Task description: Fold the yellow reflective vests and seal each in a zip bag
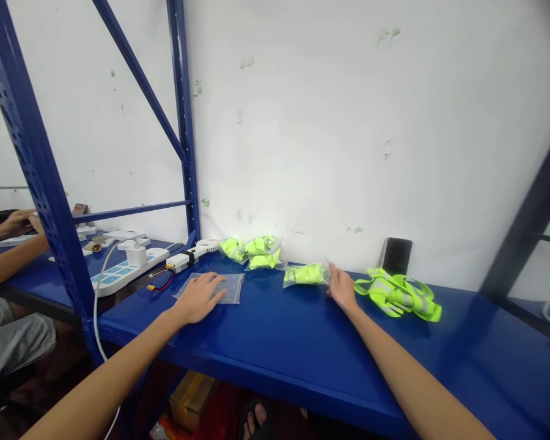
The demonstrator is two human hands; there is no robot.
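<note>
My left hand [199,298] lies with its fingers stretched out on a flat, clear plastic bag [231,287]. With its fingers closed, my right hand [341,287] pinches the right end of a clear bag [306,275] that has folded fluorescent yellow reflective strapping inside. To the right of that hand lies a loose tangle of reflective straps [398,294], yellow with grey stripes. Several more bagged yellow bundles [259,252] rest against the wall, between my two hands and farther back.
A smartphone [396,255] leans on the wall at the right. On the left are a power strip [131,269], a white device with wires [183,260] and a blue rack post [41,159]. A co-worker's arms [13,250] are beyond it. A cardboard box [193,398] sits below the table.
</note>
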